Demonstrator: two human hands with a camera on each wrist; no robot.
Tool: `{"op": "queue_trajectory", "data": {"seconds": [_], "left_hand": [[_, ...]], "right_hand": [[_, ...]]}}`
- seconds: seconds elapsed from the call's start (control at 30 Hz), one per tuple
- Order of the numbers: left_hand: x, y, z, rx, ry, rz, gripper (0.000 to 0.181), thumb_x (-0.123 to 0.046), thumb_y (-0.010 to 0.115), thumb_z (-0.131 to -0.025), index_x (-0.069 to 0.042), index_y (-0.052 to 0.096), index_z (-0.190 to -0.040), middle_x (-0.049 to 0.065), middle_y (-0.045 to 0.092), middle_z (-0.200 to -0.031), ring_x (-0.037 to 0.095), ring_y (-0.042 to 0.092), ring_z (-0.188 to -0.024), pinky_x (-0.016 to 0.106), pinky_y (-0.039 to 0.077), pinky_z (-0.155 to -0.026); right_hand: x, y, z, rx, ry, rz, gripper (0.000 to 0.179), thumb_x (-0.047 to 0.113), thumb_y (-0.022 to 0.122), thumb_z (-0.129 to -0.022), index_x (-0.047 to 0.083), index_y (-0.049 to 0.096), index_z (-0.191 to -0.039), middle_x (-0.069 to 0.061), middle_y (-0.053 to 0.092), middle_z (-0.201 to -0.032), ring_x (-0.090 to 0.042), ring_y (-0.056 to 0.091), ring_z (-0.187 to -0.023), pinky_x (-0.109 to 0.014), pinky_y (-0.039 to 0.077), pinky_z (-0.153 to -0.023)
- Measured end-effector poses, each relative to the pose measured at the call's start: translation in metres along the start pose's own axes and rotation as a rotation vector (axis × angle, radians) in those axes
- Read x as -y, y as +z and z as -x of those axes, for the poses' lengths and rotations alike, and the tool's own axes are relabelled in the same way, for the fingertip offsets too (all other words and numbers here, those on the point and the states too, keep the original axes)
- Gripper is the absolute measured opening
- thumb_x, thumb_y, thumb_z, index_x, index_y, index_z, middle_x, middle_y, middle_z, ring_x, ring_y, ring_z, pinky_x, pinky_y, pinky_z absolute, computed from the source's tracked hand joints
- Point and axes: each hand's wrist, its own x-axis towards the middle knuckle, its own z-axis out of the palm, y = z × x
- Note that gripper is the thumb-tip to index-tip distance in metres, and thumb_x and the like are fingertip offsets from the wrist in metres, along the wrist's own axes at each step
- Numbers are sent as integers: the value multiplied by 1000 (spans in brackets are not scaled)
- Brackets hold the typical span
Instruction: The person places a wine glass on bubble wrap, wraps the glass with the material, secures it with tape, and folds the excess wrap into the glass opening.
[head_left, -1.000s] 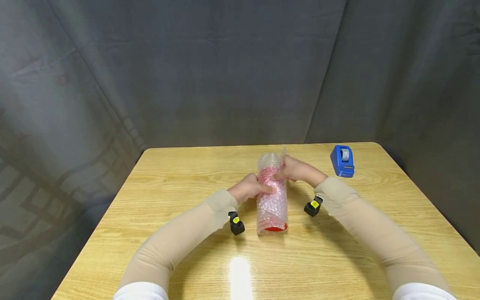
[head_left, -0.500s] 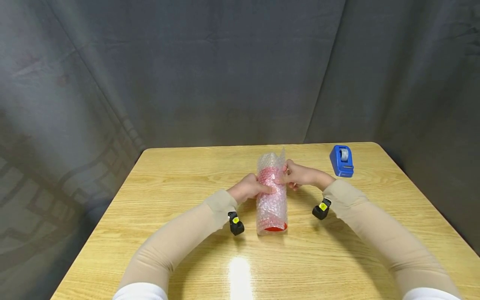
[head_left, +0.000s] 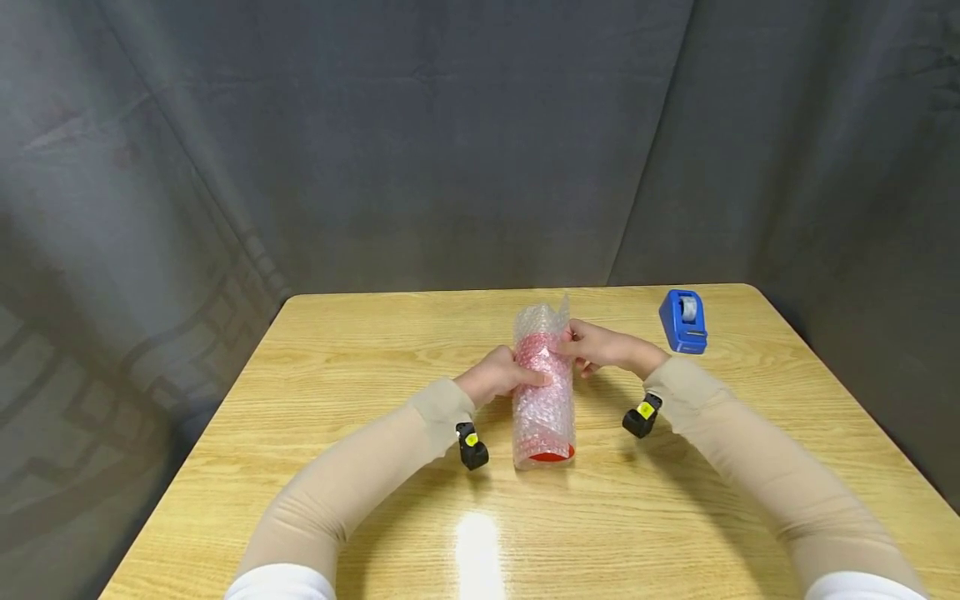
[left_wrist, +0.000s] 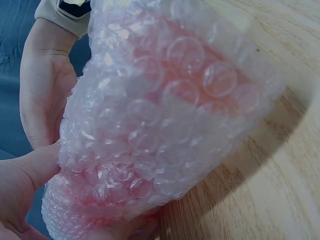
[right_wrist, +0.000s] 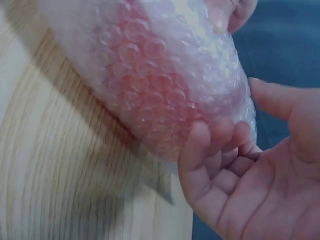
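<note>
A roll of bubble wrap point(head_left: 543, 412) lies lengthwise on the table around something red, whose red end point(head_left: 552, 456) shows at the near side. My left hand point(head_left: 495, 375) grips the roll from its left, thumb laid across the top and fingers going underneath. On the other side, my right hand point(head_left: 600, 346) pinches the wrap near its far part, with the thumb on top. In the right wrist view the curled fingers point(right_wrist: 192, 155) of that hand press against the bubbles. A loose flap of wrap point(head_left: 564, 310) stands up at the far right end.
A blue tape dispenser point(head_left: 684, 321) with a roll of clear tape stands at the back right of the wooden table point(head_left: 360, 350). Dark grey curtains point(head_left: 450, 150) hang behind and beside the table. A small black camera point(head_left: 642, 415) hangs from each wrist.
My right hand has shifted a little to the right and toward me, leaving the standing flap of wrap in fuller view. The left hand and the roll have stayed in place.
</note>
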Motion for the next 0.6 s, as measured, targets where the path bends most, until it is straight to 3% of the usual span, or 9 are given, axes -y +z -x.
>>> {"op": "queue_trajectory", "data": {"seconds": [0.4,0.5,0.6], "left_hand": [[0,0,-1,8,2,13,42,-11,74,-84,3,56,-119,14,65,-110,21,63,-93,33,55,-83],[1,-1,0,13,7,20,42,-11,74,-84,3,56,-119,14,65,-110,20,63,-93,31,55,-81],[1,-1,0,14,15,19,39,-10,74,-84,4,56,-116,13,66,-106,18,62,-88,27,54,-76]], "right_hand": [[0,-4,1,43,0,38,28,17,55,-97,1,34,-105,-6,42,-84,-15,45,-69,-30,52,-62],[2,-3,1,13,-71,78,27,10,57,-94,-3,37,-105,-6,43,-83,-15,45,-67,-30,50,-59],[7,-2,0,-67,-202,131,22,5,60,-91,-5,46,-104,-7,46,-82,-16,46,-69,-27,47,-57]]}}
